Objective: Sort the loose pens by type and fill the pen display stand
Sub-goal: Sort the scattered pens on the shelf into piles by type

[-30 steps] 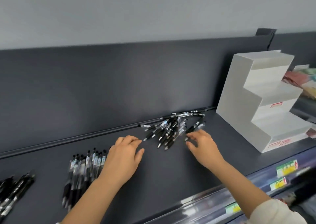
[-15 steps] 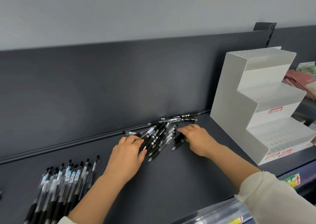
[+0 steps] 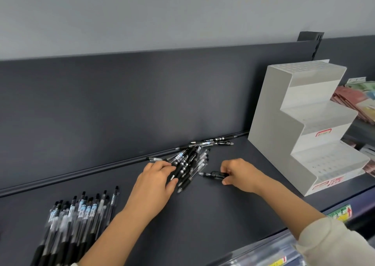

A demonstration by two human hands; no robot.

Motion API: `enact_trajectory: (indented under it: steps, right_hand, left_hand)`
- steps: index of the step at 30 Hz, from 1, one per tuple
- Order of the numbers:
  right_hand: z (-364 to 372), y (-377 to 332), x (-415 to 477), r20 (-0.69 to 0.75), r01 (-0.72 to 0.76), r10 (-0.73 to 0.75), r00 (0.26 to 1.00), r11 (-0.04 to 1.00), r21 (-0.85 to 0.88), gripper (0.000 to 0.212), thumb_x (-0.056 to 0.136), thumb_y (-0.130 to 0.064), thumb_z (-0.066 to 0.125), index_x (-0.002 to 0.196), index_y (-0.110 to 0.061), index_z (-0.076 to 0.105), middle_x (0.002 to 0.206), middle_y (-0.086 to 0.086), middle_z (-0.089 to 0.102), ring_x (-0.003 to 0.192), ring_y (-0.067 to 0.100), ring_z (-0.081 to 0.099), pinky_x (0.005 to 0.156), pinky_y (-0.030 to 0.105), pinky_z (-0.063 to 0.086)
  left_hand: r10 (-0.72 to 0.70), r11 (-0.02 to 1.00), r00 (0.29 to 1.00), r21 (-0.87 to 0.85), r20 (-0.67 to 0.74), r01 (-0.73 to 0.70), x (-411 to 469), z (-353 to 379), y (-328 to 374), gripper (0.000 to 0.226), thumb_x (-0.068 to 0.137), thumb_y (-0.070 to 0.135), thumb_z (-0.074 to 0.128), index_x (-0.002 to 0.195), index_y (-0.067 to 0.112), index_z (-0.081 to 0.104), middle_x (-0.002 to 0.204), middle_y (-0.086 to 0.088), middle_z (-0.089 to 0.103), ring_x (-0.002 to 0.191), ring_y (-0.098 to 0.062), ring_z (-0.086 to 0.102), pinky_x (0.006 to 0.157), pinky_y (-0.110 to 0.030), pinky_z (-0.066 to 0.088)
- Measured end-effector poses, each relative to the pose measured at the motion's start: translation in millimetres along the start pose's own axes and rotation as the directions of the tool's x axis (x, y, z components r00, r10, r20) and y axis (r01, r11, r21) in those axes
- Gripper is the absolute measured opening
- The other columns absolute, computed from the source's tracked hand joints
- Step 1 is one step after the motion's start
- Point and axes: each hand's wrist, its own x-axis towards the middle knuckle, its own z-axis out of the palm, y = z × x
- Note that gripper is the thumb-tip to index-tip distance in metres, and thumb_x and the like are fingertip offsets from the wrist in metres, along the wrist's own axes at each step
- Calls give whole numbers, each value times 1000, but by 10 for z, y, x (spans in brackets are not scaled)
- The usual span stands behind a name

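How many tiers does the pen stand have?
3, all on the stand: top tier at the back, middle tier below it, bottom tier lowest in front. None holds pens.

Right hand (image 3: 239,174) pinches a black pen (image 3: 215,174) (tip leftward); left hand (image 3: 156,181) rests on the loose pens (image 3: 188,162).

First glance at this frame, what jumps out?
The white stepped display stand at right stands out, no pens in it yet. Mid-shelf, the right hand grips a black pen beside the loose pile, which the left hand touches. A neat bunch of pens lies at lower left.
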Motion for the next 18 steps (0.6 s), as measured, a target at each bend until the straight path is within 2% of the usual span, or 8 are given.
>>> enact_trajectory:
  steps: [3, 6, 7, 10, 13, 16, 18]
  right_hand:
    - [36, -104, -106, -37, 5, 6, 999, 961, 277, 16, 82, -23, 70, 94, -20, 59, 91, -7, 61, 82, 17, 60, 73, 28, 49]
    - [17, -317, -195, -56, 34, -3, 998, 822, 569, 17, 80, -22, 72, 96, -24, 64, 94, -3, 68, 88, 14, 66, 86, 32, 53]
    - [4, -403, -228, -49, 51, -25, 998, 779, 625, 19, 80, -21, 72, 98, -22, 65, 96, -1, 68, 90, 12, 66, 88, 28, 52]
    - [-24, -665, -345, -13, 80, -107, 994, 651, 755, 16, 83, -12, 69, 98, -15, 66, 87, -2, 70, 83, 6, 66, 77, 16, 49]
    - [27, -867, -405, -4, 79, -134, 991, 560, 825, 17, 83, -9, 68, 99, -12, 66, 88, 2, 70, 83, 10, 65, 78, 18, 49]
    - [150, -1043, -406, -10, 84, -147, 989, 503, 860, 16, 83, -5, 66, 98, -10, 65, 89, 5, 70, 84, 13, 64, 78, 19, 50]
    - [220, -1156, -403, -5, 78, -153, 988, 476, 876, 15, 83, -4, 66, 96, -10, 65, 88, 4, 71, 83, 13, 65, 75, 18, 50]
  left_hand:
    - [14, 995, 1000, -101, 24, -11, -6, -59, 58, 40, 92, 37, 52, 131, 26, 51, 129, 14, 49, 120, -9, 41, 100, -20, 33]
    - [37, 980, 999, -196, 5, -36, -21, -158, 70, 47, 90, 39, 55, 135, 27, 46, 128, 14, 49, 122, -8, 41, 101, -18, 31]
    - [44, 974, 999, -222, -9, -45, -29, -200, 65, 49, 90, 39, 55, 137, 29, 44, 128, 15, 49, 122, -7, 40, 101, -18, 31]
    - [44, 945, 999, -323, -26, -50, -55, -341, 47, 52, 89, 38, 56, 138, 36, 38, 122, 22, 49, 115, -2, 43, 98, -19, 36]
    - [-86, 804, 996, -589, 19, 80, -101, -475, 20, 44, 88, 27, 61, 124, 42, 42, 109, 23, 57, 97, 5, 56, 83, -8, 43]
    - [-174, 629, 981, -757, 88, 179, -163, -573, -23, 21, 87, 13, 63, 103, 26, 62, 92, 5, 69, 79, -6, 67, 72, -16, 53]
    - [-217, 568, 972, -797, 94, 204, -218, -629, -67, 13, 86, 7, 63, 96, 15, 65, 82, -2, 71, 70, -9, 68, 66, -19, 55]
